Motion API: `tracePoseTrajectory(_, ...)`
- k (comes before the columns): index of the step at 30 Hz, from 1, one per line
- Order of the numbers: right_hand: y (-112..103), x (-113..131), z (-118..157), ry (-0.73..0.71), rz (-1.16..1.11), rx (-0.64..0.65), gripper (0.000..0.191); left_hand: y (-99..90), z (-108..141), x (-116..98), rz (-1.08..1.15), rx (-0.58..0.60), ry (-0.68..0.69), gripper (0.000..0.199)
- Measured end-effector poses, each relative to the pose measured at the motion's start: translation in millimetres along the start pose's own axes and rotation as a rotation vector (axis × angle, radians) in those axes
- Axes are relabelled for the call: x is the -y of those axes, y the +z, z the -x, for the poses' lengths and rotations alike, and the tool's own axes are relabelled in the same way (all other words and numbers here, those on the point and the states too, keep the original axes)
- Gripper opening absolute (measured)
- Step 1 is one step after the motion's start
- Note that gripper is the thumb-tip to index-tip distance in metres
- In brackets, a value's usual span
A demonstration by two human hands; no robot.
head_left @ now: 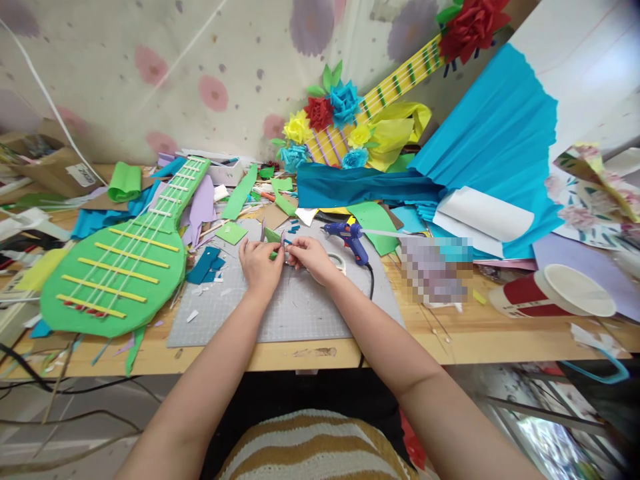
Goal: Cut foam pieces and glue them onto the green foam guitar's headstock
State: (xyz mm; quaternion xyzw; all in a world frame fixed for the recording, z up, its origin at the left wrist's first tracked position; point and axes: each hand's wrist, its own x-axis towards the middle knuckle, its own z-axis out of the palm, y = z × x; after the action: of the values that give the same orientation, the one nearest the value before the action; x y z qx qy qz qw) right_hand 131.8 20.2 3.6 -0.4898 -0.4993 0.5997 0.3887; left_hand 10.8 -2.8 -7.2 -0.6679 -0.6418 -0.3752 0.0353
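Over the grey cutting mat (310, 320), my two hands meet near its back part. My left hand (261, 265) is closed around a small green and purple paper piece (273, 235), which sticks up above the fingers. Close beside it, my right hand (311, 259) pinches something small against the same spot; what it holds is too small to make out. A roll of tape (337, 261) lies partly behind my right wrist. The blue glue gun (350, 233) rests just right of that hand. Dark blue paper scraps (205, 265) and a green square (231, 233) lie left of my left hand.
A green paper lute (117, 273) lies at the left. Behind stands a yellow-necked instrument (400, 83) with paper flowers. Large blue crepe paper (495, 147) spreads at the right, with a red and white cup (555, 293) in front. The glue gun's black cord (371, 283) runs over the mat.
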Motion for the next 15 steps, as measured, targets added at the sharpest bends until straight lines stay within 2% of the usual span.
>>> tracePoseTrajectory(9,2.9,3.1,2.1,0.067,-0.08,-0.015,0.012,0.9,1.5,0.4,-0.038,-0.072,0.043,0.015)
tracePoseTrajectory(15,-0.1,8.4,3.0,0.152,-0.268,0.056,0.018,1.3,2.0,-0.8,-0.067,-0.122,0.144,0.014)
